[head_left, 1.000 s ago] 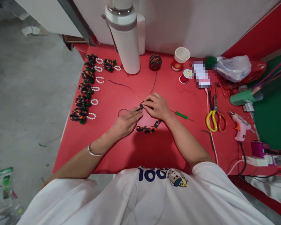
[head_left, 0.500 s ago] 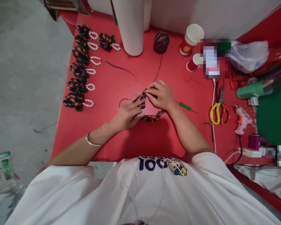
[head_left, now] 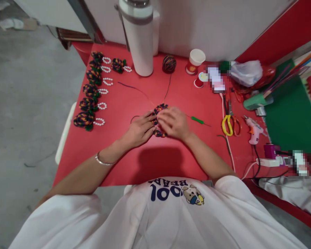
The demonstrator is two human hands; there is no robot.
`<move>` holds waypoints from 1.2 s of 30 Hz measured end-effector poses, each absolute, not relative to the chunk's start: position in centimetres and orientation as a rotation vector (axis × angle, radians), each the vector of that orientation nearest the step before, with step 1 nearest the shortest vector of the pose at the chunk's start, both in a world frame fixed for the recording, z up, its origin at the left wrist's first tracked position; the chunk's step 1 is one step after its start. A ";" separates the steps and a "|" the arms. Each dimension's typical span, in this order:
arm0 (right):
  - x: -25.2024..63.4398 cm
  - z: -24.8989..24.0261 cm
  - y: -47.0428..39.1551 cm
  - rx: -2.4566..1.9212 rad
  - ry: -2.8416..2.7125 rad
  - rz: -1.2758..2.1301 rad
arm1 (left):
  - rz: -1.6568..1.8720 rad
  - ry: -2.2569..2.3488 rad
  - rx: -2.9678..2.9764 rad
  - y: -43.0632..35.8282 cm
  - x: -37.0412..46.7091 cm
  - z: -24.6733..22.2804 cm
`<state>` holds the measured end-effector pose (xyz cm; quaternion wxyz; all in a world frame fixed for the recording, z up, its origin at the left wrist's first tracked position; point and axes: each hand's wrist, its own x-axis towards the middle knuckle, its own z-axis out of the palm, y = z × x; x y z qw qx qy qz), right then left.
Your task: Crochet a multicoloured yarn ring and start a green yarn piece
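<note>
A multicoloured crocheted strip lies curved into a rough ring on the table, partly hidden under both hands. My left hand is palm down, its long fingers and thumb holding the strip's left side. Bent and slightly blurred, the fingers of my right hand press together over the strip's inner edge. A loose yarn tail runs off to the upper left, and another strand leads up to a dark multicoloured yarn ball. Right of my right hand lies a green-handled crochet hook.
Several crocheted pieces with white bead loops line the red table's left side. Behind stand a white flask, a paper cup and a thread spool. Scissors and a pink glue gun lie at right.
The strip has been drawn round into a tighter ring. My right hand has moved left and down over it, closer to my left hand. The camera view has tilted up.
</note>
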<state>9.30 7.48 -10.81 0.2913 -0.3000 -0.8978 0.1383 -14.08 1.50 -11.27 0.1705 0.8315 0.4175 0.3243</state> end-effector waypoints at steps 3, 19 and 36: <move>9.9 -11.4 4.3 -0.552 -2.559 0.306 | 0.938 1.227 2.377 1.5 -14.1 -11.7; 9.8 -12.2 10.8 -0.493 -2.633 0.337 | 0.917 1.538 2.555 2.6 -15.3 -12.1; 10.1 -12.3 10.9 -0.493 -2.590 0.284 | 0.908 1.340 2.667 2.1 -15.1 -11.7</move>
